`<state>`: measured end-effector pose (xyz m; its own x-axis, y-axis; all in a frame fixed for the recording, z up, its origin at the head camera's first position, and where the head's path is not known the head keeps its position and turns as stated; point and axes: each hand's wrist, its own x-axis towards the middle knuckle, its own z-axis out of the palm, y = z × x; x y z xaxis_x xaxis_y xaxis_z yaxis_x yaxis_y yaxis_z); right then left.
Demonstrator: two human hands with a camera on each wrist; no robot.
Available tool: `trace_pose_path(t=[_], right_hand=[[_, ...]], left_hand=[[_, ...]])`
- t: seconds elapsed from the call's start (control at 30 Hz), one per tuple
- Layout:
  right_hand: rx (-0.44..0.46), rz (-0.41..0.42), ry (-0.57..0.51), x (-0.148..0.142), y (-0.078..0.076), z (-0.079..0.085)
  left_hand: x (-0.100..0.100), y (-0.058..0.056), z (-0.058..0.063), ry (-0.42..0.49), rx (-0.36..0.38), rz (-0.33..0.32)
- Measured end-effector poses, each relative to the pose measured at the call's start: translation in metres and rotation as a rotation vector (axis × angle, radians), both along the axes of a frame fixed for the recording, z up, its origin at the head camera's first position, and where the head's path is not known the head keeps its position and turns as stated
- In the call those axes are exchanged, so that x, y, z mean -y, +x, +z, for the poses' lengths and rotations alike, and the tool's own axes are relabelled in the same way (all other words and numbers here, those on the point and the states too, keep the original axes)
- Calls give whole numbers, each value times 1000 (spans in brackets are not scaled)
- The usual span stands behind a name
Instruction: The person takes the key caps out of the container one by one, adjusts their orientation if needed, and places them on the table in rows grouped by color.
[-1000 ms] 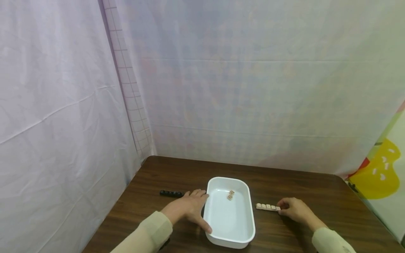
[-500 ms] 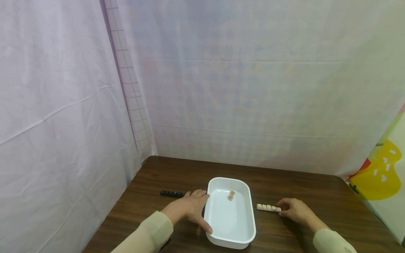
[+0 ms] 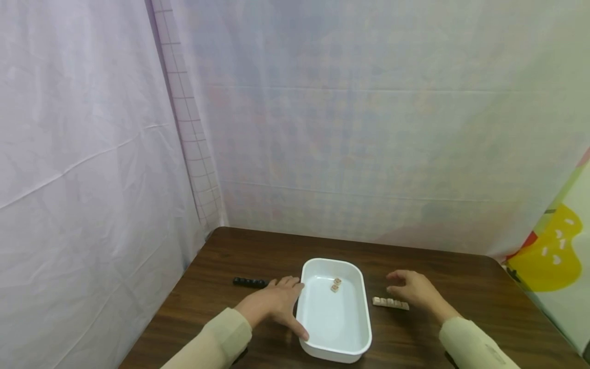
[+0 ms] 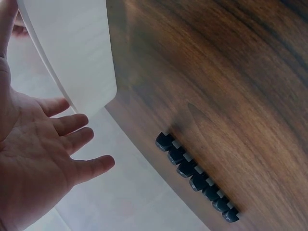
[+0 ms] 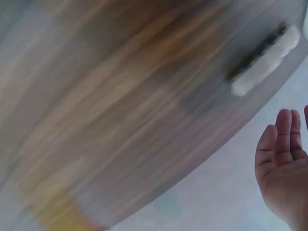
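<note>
My left hand point(image 3: 276, 303) rests spread along the left rim of a white rectangular tray point(image 3: 332, 320), thumb near its front corner. Two small beige keycaps point(image 3: 335, 288) with reddish marks lie inside, toward the back. Right of the tray, a straight row of cream keycaps point(image 3: 390, 303) sits on the table. Just behind and above that row's right part is my right hand point(image 3: 417, 291), fingers loosely bent and holding nothing. In the left wrist view, black keycaps point(image 4: 197, 180) stand in a line; the left hand partly hides this row in the head view.
The dark wooden table point(image 3: 442, 266) has rounded back corners. A white curtain point(image 3: 369, 128) hangs behind it, with another white cloth point(image 3: 92, 179) on the left. A yellow printed shape point(image 3: 560, 251) shows at the right edge.
My right hand has let go of the right end of the cream keycap row and moved up and left, over behind it. The left hand and tray have stayed put.
</note>
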<state>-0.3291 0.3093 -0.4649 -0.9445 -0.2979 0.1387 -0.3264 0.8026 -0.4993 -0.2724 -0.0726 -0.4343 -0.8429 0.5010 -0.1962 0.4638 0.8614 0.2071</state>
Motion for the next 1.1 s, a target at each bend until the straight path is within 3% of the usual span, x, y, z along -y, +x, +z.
trace_pose_path(t=[0.5,0.8,1.1], right_hand=[[-98,18,-23,73,-15,2],[-113,86,89,103,-20,-3],[-195,122,268,123,-24,-15]], left_hand=[[-2,2,2,-13,-1,15],[-2,0,0,-16,1,14],[-2,2,1,-28,-23,7]])
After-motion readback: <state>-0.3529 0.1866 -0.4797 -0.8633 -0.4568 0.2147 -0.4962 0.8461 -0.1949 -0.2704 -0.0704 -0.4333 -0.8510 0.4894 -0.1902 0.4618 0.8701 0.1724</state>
